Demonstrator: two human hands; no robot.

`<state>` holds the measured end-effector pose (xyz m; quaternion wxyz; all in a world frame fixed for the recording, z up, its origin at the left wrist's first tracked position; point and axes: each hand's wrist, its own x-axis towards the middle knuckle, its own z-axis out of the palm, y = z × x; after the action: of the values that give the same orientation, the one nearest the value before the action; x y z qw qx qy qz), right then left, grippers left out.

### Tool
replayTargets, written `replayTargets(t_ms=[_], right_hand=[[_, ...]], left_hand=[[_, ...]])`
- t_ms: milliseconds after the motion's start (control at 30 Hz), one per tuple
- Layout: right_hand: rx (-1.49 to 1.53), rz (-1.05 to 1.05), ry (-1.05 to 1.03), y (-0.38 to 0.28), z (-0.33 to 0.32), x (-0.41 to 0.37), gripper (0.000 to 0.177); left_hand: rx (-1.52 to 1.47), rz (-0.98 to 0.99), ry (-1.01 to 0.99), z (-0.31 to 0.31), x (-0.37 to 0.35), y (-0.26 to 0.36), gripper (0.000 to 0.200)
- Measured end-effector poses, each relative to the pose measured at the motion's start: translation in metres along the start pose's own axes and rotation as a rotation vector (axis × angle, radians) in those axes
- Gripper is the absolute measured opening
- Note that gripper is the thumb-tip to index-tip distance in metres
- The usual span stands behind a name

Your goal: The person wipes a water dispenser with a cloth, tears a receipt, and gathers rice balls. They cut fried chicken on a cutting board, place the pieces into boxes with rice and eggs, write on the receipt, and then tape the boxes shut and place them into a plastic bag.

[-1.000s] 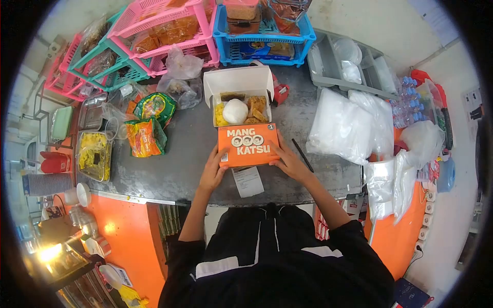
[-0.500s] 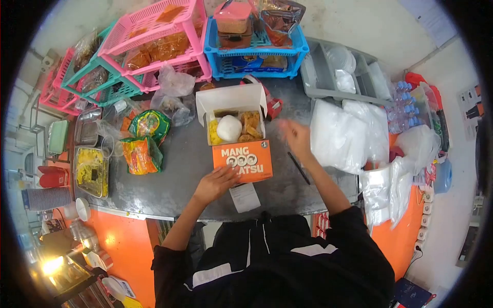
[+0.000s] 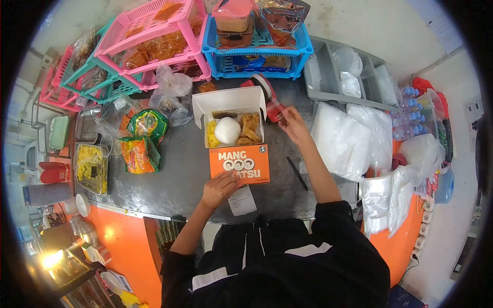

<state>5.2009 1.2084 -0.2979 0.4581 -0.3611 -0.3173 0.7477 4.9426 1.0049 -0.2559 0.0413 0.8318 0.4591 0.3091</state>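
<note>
A takeaway box [image 3: 239, 164] with an orange printed front and a raised white lid stands on the dark counter. Inside it are a rounded white mound of rice [image 3: 227, 130], yellow food [image 3: 211, 134] and brown fried pieces [image 3: 250, 127]. My left hand [image 3: 220, 188] lies with fingers extended on the lower front of the box, touching it. Behind the box's right side is a red tape dispenser [image 3: 273, 109] with a pale roll. My right hand [image 3: 294, 124] has its fingers closed at the dispenser's near end; the exact contact is partly hidden.
A receipt [image 3: 242, 200] and a black pen [image 3: 297, 173] lie near the front. Clear plastic bags [image 3: 341, 138] are at right, below a grey divided tray [image 3: 328, 92]. Food packets [image 3: 138, 154] and a tray of yellow food [image 3: 92, 168] sit left; blue and pink racks stand behind.
My right hand has moved up and left to the tape dispenser, which has shifted slightly to the right. My left hand stays on the box front.
</note>
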Motion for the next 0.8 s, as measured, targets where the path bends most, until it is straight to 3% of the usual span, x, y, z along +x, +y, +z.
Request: replayTargets(t_ms=[67, 133, 267, 333, 467, 567, 633, 667, 733, 800], right_hand=[[0.115, -0.043, -0.021, 0.006, -0.003, -0.008, 0.005], [-0.036, -0.221, 0.114, 0.009, 0.002, -0.011, 0.006], [-0.023, -0.205, 0.174, 0.008, 0.006, -0.010, 0.008], [0.090, -0.065, 0.145, 0.003, 0.000, -0.004, 0.010], [0.188, -0.111, 0.111, -0.008, 0.013, -0.014, 0.014], [-0.058, -0.073, 0.157, 0.004, 0.008, -0.011, 0.013], [-0.395, -0.041, 0.377, 0.021, 0.004, -0.001, 0.013], [-0.395, -0.040, 0.378, 0.023, 0.003, 0.004, 0.013], [-0.714, -0.088, 0.512, 0.033, 0.002, 0.008, 0.013], [-0.619, -0.151, 0.563, 0.029, 0.017, -0.013, 0.013]], left_hand=[[-0.011, -0.028, -0.010, 0.002, -0.003, -0.001, 0.015], [-0.023, -0.052, -0.024, 0.003, -0.005, -0.002, 0.015], [-0.023, -0.045, -0.010, 0.003, -0.006, -0.002, 0.017], [-0.030, -0.072, -0.009, 0.003, -0.008, 0.000, 0.016], [-0.070, -0.084, 0.020, 0.004, -0.009, 0.000, 0.016], [-0.058, -0.078, 0.032, 0.006, -0.011, -0.001, 0.016], [-0.041, -0.069, 0.038, 0.005, -0.010, 0.001, 0.016], [-0.042, -0.071, 0.053, 0.003, -0.007, 0.004, 0.017], [-0.047, -0.069, 0.054, -0.001, -0.003, 0.009, 0.017], [-0.019, -0.102, 0.037, 0.000, -0.001, 0.011, 0.020]])
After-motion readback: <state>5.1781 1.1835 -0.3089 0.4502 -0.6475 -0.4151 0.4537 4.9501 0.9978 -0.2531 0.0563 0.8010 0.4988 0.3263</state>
